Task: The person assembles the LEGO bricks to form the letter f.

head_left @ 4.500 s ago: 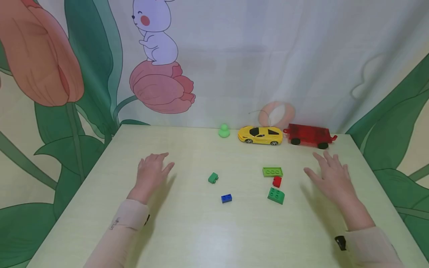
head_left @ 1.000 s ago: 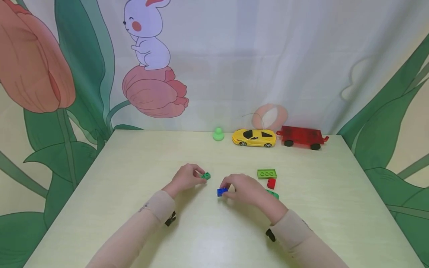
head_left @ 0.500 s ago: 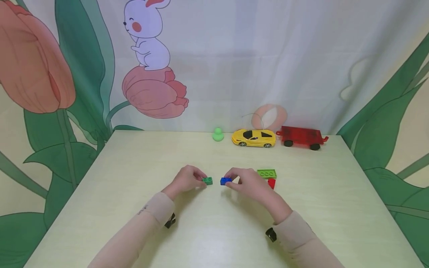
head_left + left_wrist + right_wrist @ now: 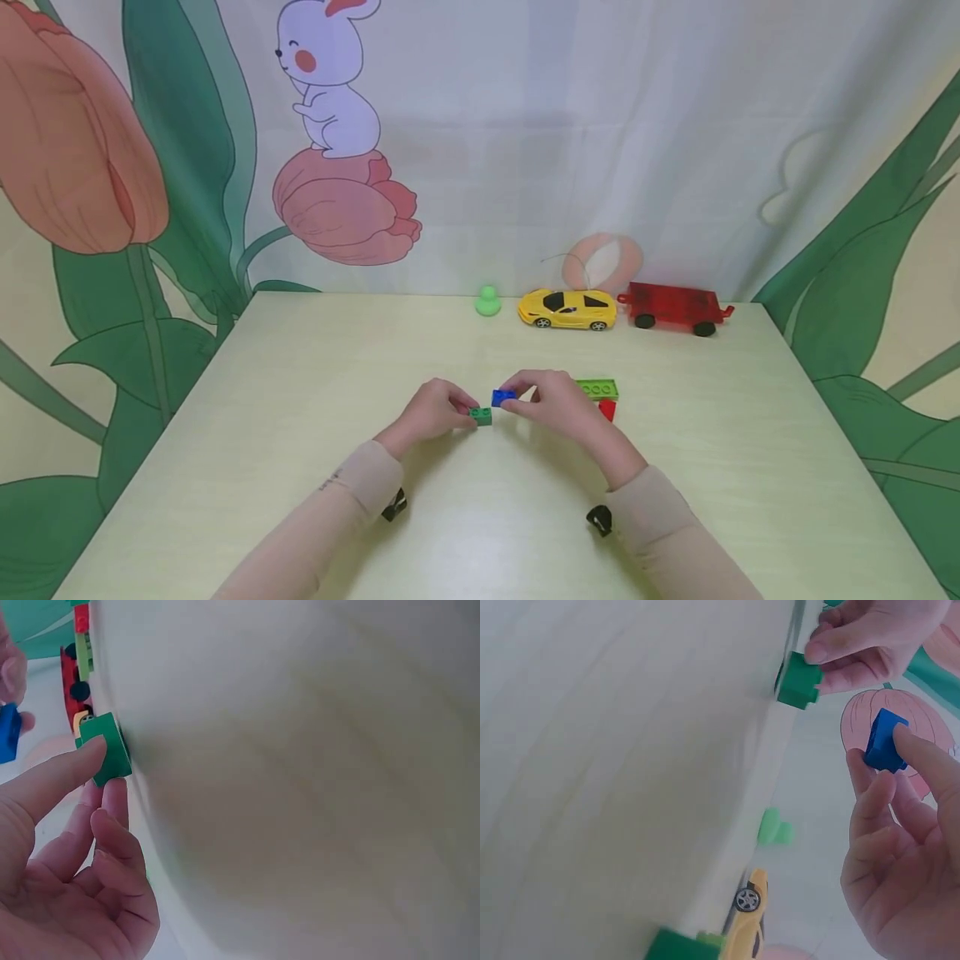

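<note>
My left hand point(image 4: 435, 410) pinches a small green building brick point(image 4: 482, 416) between thumb and fingers, low over the table. The brick's studs face up in the head view. To the right and slightly farther back, my right hand point(image 4: 551, 400) pinches a blue building brick point(image 4: 503, 398). That blue brick point(image 4: 886, 741) is held higher than the green one in the right wrist view, and a small gap parts them. Partly behind my right hand lie a light green brick point(image 4: 598, 389) and a red brick point(image 4: 607, 410). In the right wrist view a larger green brick point(image 4: 681, 946) shows at the bottom edge.
Along the table's back edge stand a small light green knobbed toy point(image 4: 488, 302), a yellow toy car point(image 4: 567, 310) and a red toy wagon point(image 4: 675, 307). A printed curtain point(image 4: 480, 167) hangs right behind them. The pale table point(image 4: 480, 517) spreads under both arms.
Both hands came in from the table's sides and took up the green and blue bricks. Lately the green brick moved right and nearer, while the blue one rose and moved back, closing the gap.
</note>
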Demonstrator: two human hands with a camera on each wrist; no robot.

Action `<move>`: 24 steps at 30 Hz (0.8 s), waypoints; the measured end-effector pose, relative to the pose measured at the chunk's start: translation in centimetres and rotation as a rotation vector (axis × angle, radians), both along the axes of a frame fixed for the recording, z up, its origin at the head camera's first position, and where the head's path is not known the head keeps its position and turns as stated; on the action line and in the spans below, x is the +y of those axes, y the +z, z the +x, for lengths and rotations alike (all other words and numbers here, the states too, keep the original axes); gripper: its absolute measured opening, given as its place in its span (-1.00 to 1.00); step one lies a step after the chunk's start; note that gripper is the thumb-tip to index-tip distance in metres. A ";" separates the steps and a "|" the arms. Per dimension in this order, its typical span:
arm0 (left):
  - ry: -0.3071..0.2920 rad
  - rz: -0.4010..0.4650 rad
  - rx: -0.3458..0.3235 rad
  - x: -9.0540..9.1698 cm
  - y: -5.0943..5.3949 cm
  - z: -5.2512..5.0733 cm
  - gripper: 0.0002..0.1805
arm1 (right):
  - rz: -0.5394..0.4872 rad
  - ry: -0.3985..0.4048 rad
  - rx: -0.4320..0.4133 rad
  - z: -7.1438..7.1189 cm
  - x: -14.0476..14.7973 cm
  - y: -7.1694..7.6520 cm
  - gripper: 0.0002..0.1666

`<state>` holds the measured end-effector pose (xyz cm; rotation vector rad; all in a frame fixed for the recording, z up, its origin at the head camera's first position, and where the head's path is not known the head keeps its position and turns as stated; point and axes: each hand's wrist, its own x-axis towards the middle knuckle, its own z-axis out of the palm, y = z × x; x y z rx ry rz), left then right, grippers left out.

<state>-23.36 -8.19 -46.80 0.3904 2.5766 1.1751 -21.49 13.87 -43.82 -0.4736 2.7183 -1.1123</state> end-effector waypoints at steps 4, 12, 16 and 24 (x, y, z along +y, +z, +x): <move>-0.004 -0.013 -0.008 0.2 -0.2 0.1 -0.77 | -0.045 -0.003 -0.023 -0.2 -0.2 -0.2 -0.77; -0.004 -0.022 -0.015 0.2 -0.4 0.2 -0.71 | -0.069 0.002 -0.036 -0.3 -0.5 -0.7 -0.74; 0.001 -0.021 -0.016 0.1 -0.3 0.2 -0.71 | -0.077 -0.006 -0.048 -0.4 -0.8 -0.9 -0.74; -0.013 0.002 0.001 -0.1 -0.4 0.1 -0.75 | -0.048 -0.022 -0.058 -0.6 -1.6 -1.3 -0.81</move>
